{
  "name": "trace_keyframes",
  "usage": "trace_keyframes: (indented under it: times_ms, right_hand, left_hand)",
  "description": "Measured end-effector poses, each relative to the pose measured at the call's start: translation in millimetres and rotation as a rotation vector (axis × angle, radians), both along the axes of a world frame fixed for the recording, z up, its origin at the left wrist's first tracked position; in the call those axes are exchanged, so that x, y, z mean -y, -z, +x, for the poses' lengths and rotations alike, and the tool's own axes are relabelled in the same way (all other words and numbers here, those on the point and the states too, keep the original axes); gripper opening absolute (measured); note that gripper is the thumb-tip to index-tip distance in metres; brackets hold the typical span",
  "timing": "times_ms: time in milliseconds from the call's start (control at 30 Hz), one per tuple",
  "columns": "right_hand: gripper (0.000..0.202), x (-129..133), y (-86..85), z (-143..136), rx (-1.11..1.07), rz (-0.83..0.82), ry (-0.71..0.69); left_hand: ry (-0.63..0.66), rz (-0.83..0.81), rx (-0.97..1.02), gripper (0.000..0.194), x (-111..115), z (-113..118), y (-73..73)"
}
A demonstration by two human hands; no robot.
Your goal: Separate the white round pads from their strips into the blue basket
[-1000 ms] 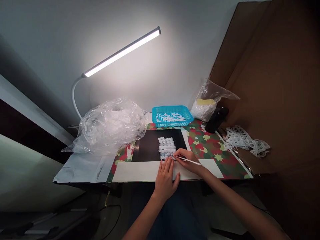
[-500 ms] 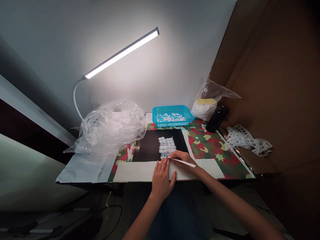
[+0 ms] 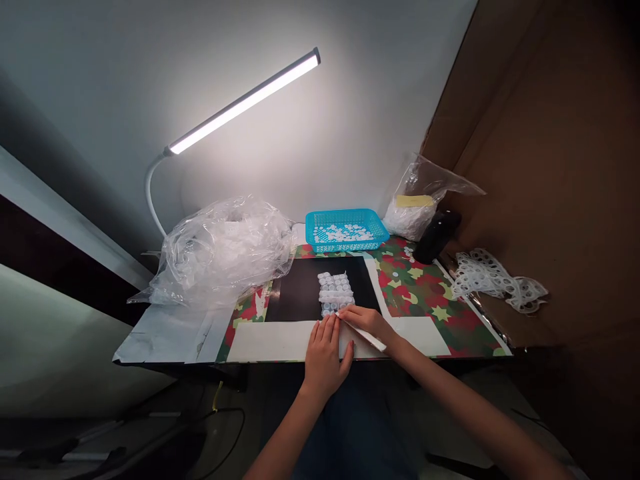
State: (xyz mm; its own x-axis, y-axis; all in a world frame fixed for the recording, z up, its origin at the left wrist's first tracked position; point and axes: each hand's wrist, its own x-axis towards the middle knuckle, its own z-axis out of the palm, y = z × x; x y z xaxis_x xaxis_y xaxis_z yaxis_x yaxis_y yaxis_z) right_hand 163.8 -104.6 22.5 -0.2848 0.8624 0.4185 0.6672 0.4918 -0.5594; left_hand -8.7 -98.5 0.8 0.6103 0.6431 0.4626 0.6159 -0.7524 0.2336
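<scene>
A block of small round white pieces in rows (image 3: 336,288) lies on a black mat (image 3: 295,287). My left hand (image 3: 326,353) rests flat, fingers stretched out, on the pale strip (image 3: 270,342) at the table's front, fingertips by the block's lower edge. My right hand (image 3: 367,323) is closed around a thin white stick-like tool (image 3: 370,339), whose tip meets the block's lower edge beside my left fingertips. The tip's exact contact is too small to make out.
Behind the mat stands a blue basket (image 3: 347,248) with loose white pieces. A clear plastic bag (image 3: 225,253) bulges at left, another bag (image 3: 410,220) and a black object (image 3: 437,237) stand at right, near white perforated scraps (image 3: 500,280). A lit lamp (image 3: 245,103) hangs above.
The white tool in my right hand has tilted, its rear end swinging down and slightly left. My left hand has stayed nearly in place; the whole view has shifted slightly.
</scene>
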Motion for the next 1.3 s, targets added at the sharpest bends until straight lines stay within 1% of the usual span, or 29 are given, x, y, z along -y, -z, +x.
trace_keyframes:
  times_ms: [100, 200, 433, 633, 733, 867, 1033, 1167, 1300]
  right_hand:
    - [0.021, -4.1, 5.3, -1.7, 0.05, 0.048, 0.022]
    - [0.02, -9.2, 4.6, -3.1, 0.076, 0.077, 0.049]
    - [0.018, -11.3, -6.5, -4.9, 0.053, 0.054, 0.09]
    - [0.02, -0.4, -20.4, 0.1, -0.058, 0.003, 0.122]
    - [0.021, 4.8, -23.3, -0.4, -0.12, -0.023, 0.132]
    - [0.025, 4.8, -22.5, -2.6, -0.173, -0.065, 0.087]
    - [0.028, -4.8, -21.0, -1.5, -0.177, -0.093, -0.009]
    - [0.03, -12.7, -17.3, 0.3, -0.154, -0.072, -0.019]
    - [0.029, -14.2, -12.4, 0.4, -0.102, -0.051, -0.021]
  left_hand:
    - [0.004, -0.002, 0.01, 0.048, -1.0, 0.2, -1.9]
    - [0.007, 0.013, 0.014, 0.048, -1.6, 0.3, -3.3]
    - [0.005, 0.016, 0.014, 0.046, -1.6, 0.3, -3.0]
    - [0.015, 0.032, -0.003, 0.047, 0.3, -0.2, -4.3]
    - [0.023, 0.023, -0.003, 0.048, 0.3, -0.3, -3.1]
    - [0.028, 0.019, -0.01, 0.048, -0.4, -1.0, -2.4]
    - [0.025, 0.04, -0.008, 0.047, -0.3, -1.1, -3.9]
    - [0.022, 0.044, -0.012, 0.046, 0.2, 0.0, -5.8]
    - [0.019, 0.043, -0.005, 0.044, 0.3, -0.2, -5.3]
